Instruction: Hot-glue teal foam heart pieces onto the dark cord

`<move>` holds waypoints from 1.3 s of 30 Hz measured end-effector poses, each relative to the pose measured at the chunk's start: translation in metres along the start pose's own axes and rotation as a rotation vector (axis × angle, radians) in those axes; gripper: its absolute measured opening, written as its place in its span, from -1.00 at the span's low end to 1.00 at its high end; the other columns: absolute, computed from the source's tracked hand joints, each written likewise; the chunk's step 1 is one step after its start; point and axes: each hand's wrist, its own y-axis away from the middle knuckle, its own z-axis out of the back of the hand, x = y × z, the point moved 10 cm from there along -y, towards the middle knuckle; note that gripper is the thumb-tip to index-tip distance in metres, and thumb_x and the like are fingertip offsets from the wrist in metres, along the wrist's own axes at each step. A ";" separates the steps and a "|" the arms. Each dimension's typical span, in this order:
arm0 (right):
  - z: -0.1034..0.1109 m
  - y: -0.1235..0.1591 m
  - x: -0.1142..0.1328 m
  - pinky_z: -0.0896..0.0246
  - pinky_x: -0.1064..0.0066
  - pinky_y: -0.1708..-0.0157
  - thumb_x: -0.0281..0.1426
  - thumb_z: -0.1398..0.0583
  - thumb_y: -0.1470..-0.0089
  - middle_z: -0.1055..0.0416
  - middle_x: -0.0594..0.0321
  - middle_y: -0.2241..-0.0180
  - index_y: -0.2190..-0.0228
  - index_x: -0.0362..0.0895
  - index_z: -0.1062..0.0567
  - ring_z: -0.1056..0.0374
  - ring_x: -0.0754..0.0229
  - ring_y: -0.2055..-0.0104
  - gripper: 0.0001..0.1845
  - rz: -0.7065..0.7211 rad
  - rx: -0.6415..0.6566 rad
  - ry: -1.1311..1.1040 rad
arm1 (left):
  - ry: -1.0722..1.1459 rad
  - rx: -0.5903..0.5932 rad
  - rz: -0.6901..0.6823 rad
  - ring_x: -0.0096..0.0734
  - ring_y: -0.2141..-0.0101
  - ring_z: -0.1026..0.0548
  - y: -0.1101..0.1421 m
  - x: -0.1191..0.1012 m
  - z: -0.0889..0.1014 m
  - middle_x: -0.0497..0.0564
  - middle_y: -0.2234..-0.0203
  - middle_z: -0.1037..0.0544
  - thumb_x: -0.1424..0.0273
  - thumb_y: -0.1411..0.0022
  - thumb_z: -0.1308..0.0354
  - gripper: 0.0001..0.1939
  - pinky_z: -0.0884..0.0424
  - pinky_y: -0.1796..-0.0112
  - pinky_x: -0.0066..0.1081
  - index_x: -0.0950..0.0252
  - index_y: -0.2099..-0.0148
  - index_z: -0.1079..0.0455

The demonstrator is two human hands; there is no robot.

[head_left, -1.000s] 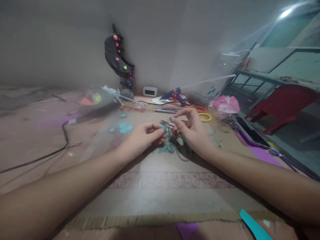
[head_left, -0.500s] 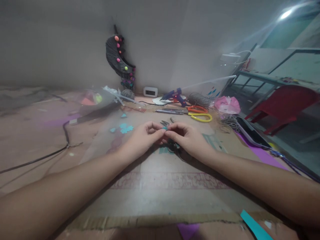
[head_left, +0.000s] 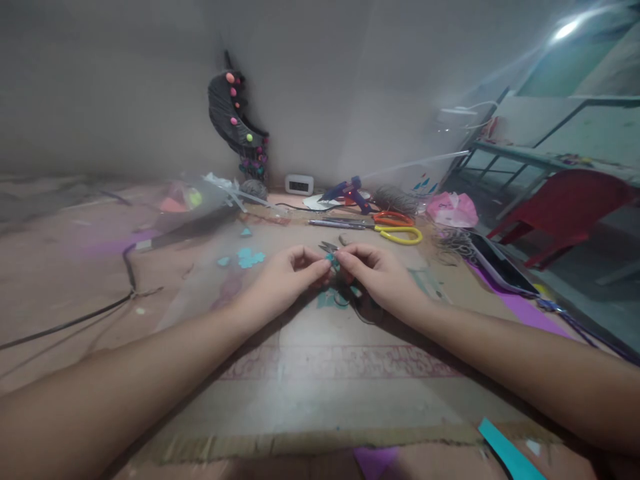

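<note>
Between the fingertips of both hands is a small teal paper piece. My left hand pinches it from the left, thumb on top. From the right, my right hand pinches it with thumb and index finger. Under and behind the fingers lies a pair of small dark scissors, blades pointing up and left, with its handles partly hidden by my right hand. Several cut teal paper pieces rest on the cardboard to the left of my hands.
A cardboard sheet covers the work surface. Behind the hands are yellow-handled scissors, a purple glue gun and a white clock. A phone lies at right, a teal strip at front right, a dark wire at left.
The fingertips have shifted slightly on the teal paper piece, and more of it shows between them. The whole view has moved a little; both hands keep their pinch.
</note>
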 end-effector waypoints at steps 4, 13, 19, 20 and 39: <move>-0.001 -0.001 -0.002 -0.15 0.41 0.48 -0.12 -0.22 -0.09 -0.36 0.31 0.50 0.36 -0.13 -0.51 -0.23 0.30 0.50 -0.69 -0.010 -0.001 -0.046 | 0.010 -0.027 0.018 -0.45 0.43 -0.48 0.000 0.001 0.002 -0.04 0.50 -0.52 0.31 -0.17 -0.24 -0.82 -0.40 0.31 -0.40 0.32 0.38 -0.39; -0.004 -0.001 0.001 -0.24 0.38 0.37 -0.24 -0.27 -0.03 -0.48 0.24 0.37 0.32 -0.14 -0.49 -0.36 0.25 0.36 -0.78 0.003 0.008 -0.044 | -0.082 -0.037 -0.048 -0.41 0.38 -0.49 0.002 0.001 0.003 -0.03 0.45 -0.54 0.26 -0.16 -0.27 -0.79 -0.39 0.28 -0.38 0.31 0.35 -0.42; -0.002 0.000 0.002 -0.24 0.40 0.41 -0.25 -0.24 -0.06 -0.49 0.22 0.36 0.32 -0.14 -0.51 -0.37 0.24 0.36 -0.79 0.021 0.004 -0.018 | -0.017 -0.018 -0.017 -0.42 0.40 -0.49 0.001 0.003 0.002 -0.03 0.47 -0.53 0.28 -0.17 -0.26 -0.80 -0.40 0.29 -0.39 0.31 0.36 -0.41; -0.001 0.000 0.002 -0.24 0.41 0.42 -0.25 -0.23 -0.07 -0.48 0.23 0.37 0.32 -0.14 -0.51 -0.36 0.24 0.37 -0.79 0.018 -0.002 -0.007 | -0.024 -0.007 -0.022 -0.42 0.39 -0.49 0.001 0.003 0.001 -0.03 0.46 -0.54 0.28 -0.17 -0.25 -0.81 -0.39 0.28 -0.39 0.31 0.35 -0.41; 0.000 0.001 0.011 -0.26 0.33 0.29 -0.31 -0.21 -0.10 -0.50 0.23 0.41 0.40 -0.11 -0.52 -0.39 0.19 0.34 -0.86 0.105 -0.009 0.168 | -0.106 -0.021 -0.032 -0.43 0.37 -0.47 0.000 0.001 0.004 -0.04 0.42 -0.51 0.26 -0.16 -0.25 -0.80 -0.36 0.29 -0.41 0.30 0.32 -0.39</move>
